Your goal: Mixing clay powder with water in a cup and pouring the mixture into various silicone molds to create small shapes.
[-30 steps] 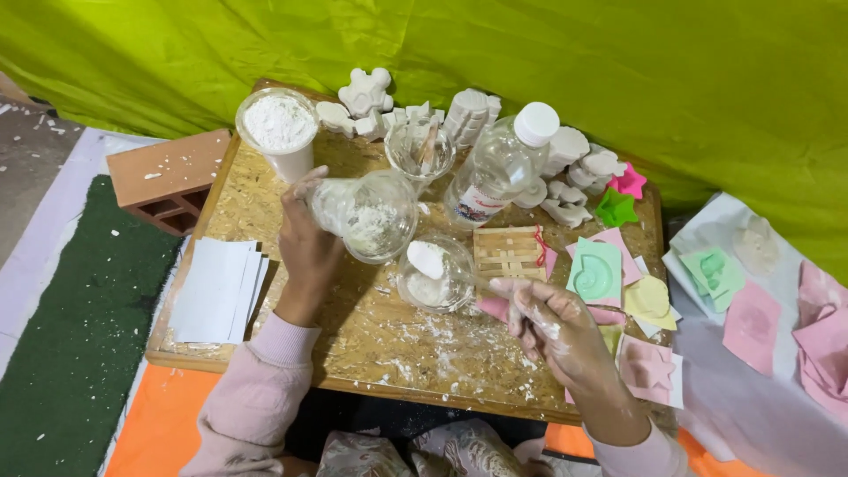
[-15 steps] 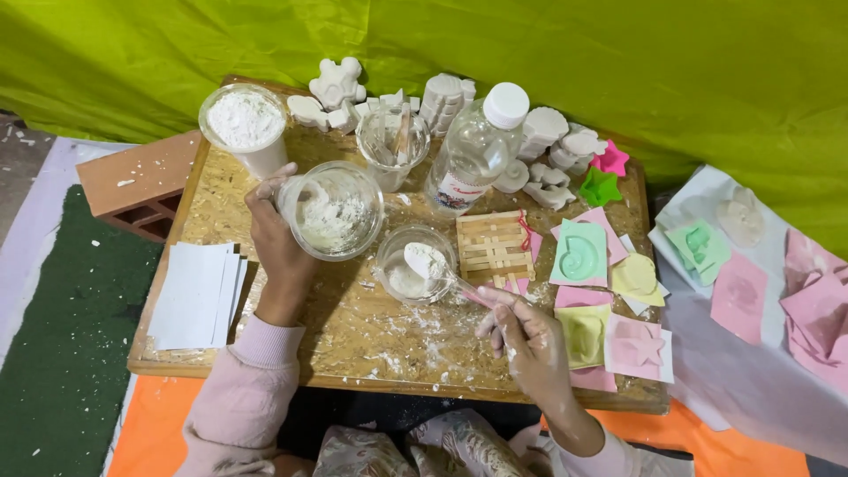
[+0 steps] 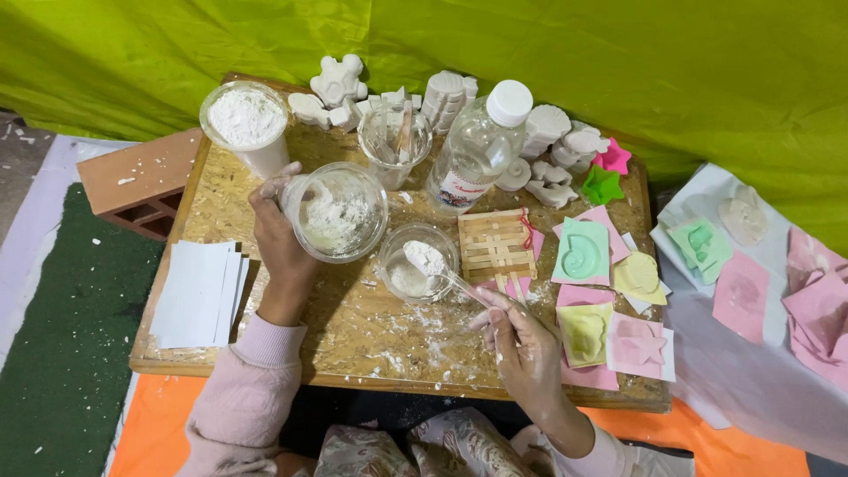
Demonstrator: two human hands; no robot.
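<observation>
Left hand (image 3: 276,231) grips a tilted jar (image 3: 336,212) of white powder. Right hand (image 3: 521,340) pinches a clear spoon (image 3: 439,270), heaped with powder, over a small bowl (image 3: 417,262) between both hands. Scooping powder appears underway; emptying the spoon needs steady tipping.

White powder (image 3: 334,215) is seen in a clear cup (image 3: 338,212), and more white powder in a clear bowl (image 3: 417,262). The tabletop (image 3: 353,318) is tan chipboard dusted with white. Pink, green and yellow moulds (image 3: 583,250) are laid beside white casts (image 3: 338,81), against a lime-green cloth (image 3: 618,62). Pale pink sleeves (image 3: 243,389) are worn.
</observation>
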